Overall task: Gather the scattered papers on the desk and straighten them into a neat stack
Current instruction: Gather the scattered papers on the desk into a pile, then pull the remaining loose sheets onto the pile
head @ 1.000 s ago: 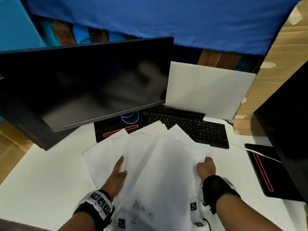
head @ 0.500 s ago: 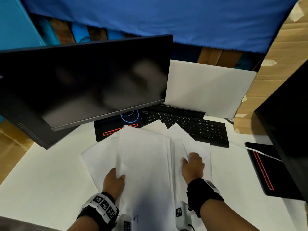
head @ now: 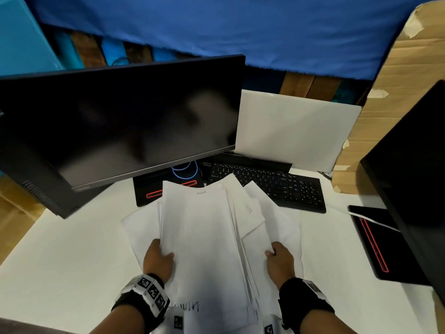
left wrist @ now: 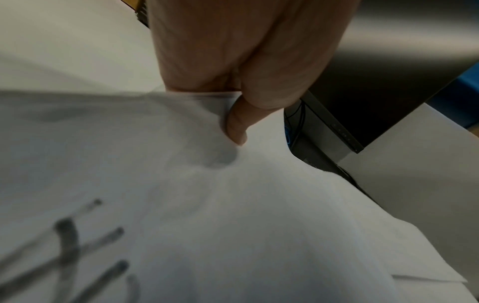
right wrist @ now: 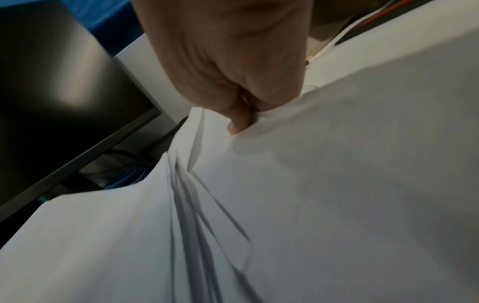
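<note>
Showing a loose sheaf of white papers [head: 204, 237] held above the white counter [head: 60, 249], in front of the black keyboard [head: 269, 186]. The left hand [head: 157, 260] is closed on the sheaf's left edge, the thumb [left wrist: 237, 125] pressed on the top sheet with the fingers hidden beneath. The right hand [head: 280, 260] is closed on the right edge, its thumb [right wrist: 239, 121] dug into the bunched sheets. The sheets are fanned and uneven; their edges are offset, and an exact count cannot be made. One further sheet [head: 134, 225] is seen lying flat on the counter under the left side of the sheaf.

Dark handwritten strokes are visible near the lower edge of the top sheet and a faint mark near its upper edge; neither can be read. Square black-and-white markers are borne on both wristbands.

Two dark monitors are counted: a monitor [head: 120, 121] at the left rear, overhanging the counter, and a second monitor [head: 414, 165] at the right edge. Two black bases with red outlines are seen, one [head: 149, 191] partly covered by the sheaf, the other [head: 375, 247] at the right. A white board [head: 293, 131] stands behind the keyboard, cardboard [head: 399, 80] to the right, and blue cloth [head: 216, 27] across the back.
</note>
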